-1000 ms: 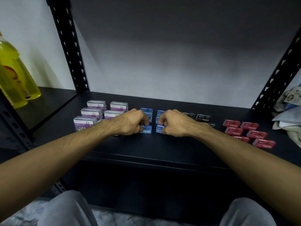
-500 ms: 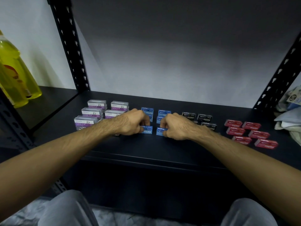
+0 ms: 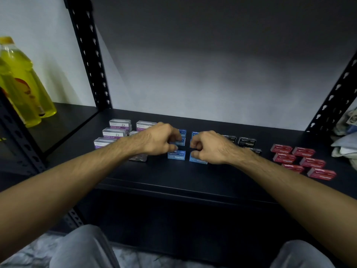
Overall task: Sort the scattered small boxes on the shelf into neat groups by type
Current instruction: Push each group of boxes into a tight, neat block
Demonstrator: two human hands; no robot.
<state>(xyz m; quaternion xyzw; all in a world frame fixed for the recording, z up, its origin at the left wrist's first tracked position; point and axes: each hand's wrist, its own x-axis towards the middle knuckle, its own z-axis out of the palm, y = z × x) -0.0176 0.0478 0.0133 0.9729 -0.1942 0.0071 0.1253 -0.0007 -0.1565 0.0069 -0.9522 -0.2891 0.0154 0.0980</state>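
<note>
- Your blue staple boxes (image 3: 176, 155) sit at the middle of the frame on the black shelf (image 3: 173, 176), in two short columns running away from you. Each lies flat with its long axis left to right and its printed face toward you.
- Your left hand (image 3: 154, 140) has curled fingers pinching a blue box in the middle of the left column; that box (image 3: 178, 142) looks slightly blurred.
- Your right hand (image 3: 210, 147) is curled over the right column, its fingers on the nearest box (image 3: 199, 160) there. I cannot tell whether it truly grips that box or only rests on it.
- The two hands are close together, with a narrow gap between the knuckles.
- Left of centre stand the clear paper clip boxes (image 3: 119, 124) with purple labels, long axes left to right, labels facing you. Your left forearm covers the nearer ones.
- Just right of your right hand are the black staple boxes (image 3: 247, 141), partly hidden by your wrist.
- Further right, the red staple boxes (image 3: 303, 151) lie in two columns slanting toward the lower right.
- At the far left of the frame, yellow liquid bottles (image 3: 21, 82) stand on the neighbouring shelf, beyond the perforated black upright (image 3: 87, 53).
- At the right edge lies a heap of cloth and packets (image 3: 345, 144).
</note>
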